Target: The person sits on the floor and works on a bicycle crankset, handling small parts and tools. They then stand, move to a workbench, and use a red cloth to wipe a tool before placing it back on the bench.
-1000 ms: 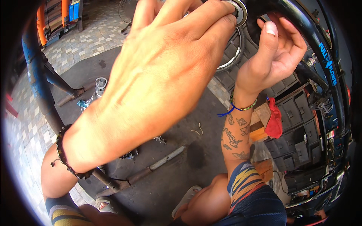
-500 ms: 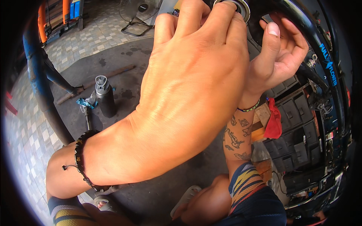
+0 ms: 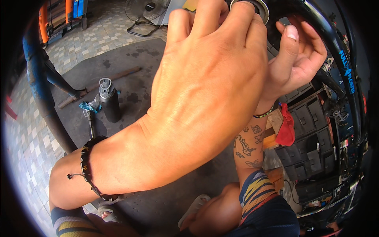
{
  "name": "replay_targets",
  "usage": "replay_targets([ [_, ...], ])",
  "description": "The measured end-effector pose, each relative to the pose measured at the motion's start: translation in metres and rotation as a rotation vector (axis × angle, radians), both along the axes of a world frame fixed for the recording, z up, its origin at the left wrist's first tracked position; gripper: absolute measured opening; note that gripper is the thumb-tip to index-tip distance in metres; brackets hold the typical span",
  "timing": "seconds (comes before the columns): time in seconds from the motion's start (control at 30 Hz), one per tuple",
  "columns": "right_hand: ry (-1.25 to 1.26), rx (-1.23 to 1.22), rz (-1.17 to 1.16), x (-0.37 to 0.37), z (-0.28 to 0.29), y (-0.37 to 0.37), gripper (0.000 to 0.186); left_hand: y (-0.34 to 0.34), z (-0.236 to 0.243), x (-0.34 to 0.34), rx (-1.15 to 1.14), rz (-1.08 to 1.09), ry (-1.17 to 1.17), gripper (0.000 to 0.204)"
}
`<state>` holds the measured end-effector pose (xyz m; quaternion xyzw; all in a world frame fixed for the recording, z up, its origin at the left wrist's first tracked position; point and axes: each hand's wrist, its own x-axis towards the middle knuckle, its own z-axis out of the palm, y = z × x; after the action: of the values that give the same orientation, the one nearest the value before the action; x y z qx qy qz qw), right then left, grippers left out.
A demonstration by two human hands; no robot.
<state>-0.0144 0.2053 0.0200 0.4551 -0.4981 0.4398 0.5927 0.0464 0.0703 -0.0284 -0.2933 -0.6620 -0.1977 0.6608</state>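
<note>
My left hand (image 3: 213, 67) fills the upper middle, back toward me, its bent fingers gripping a silver-rimmed round part (image 3: 262, 11) on a black bicycle frame at the top edge; its fingertips are hidden. My right hand (image 3: 300, 57) is just to the right, palm turned up and visibly empty, fingers loosely curled and apart from the thumb, beside the curved black frame tube (image 3: 319, 17) with blue lettering. Whether those fingertips touch the frame behind them is unclear.
A blue-black metal stand (image 3: 39, 83) rises at left. A black bottle (image 3: 110, 104) and a rusty bar (image 3: 130, 72) lie around the dark mat (image 3: 90, 69), the bottle upright. A fan (image 3: 146, 15) is behind. Black drawers (image 3: 304, 142), a red cloth (image 3: 286, 130) and wooden blocks are at right.
My left hand has moved rightward and turned slightly, uncovering the bottle and fan. My right hand and the frame appear shifted slightly right in the picture.
</note>
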Motion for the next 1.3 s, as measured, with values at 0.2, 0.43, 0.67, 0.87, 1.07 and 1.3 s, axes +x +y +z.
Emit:
replay_targets([
  [0.2, -0.045, -0.015, 0.04, 0.003, -0.003, -0.009, 0.031, -0.01, -0.004, -0.008, -0.023, 0.017, 0.02, 0.048],
  [0.43, -0.088, 0.14, 0.019, -0.004, -0.001, -0.007, 0.053, -0.023, -0.003, -0.024, -0.08, 0.042, 0.059, 0.049],
  [0.67, -0.141, 0.097, -0.125, -0.001, 0.005, -0.008, 0.061, -0.035, 0.006, -0.029, -0.146, -0.026, -0.054, 0.051],
  [0.87, -0.087, 0.098, -0.163, -0.007, 0.003, -0.006, 0.063, -0.063, 0.003, -0.021, -0.086, -0.358, -0.119, 0.058],
  [1.07, -0.022, 0.057, -0.173, -0.013, 0.006, -0.011, 0.064, -0.043, 0.023, -0.022, 0.572, -0.838, -0.796, 0.031],
  [1.3, -0.003, 0.067, -0.243, -0.018, 0.003, -0.004, 0.066, -0.025, 0.03, -0.012, 0.721, -1.115, -1.025, 0.029],
])
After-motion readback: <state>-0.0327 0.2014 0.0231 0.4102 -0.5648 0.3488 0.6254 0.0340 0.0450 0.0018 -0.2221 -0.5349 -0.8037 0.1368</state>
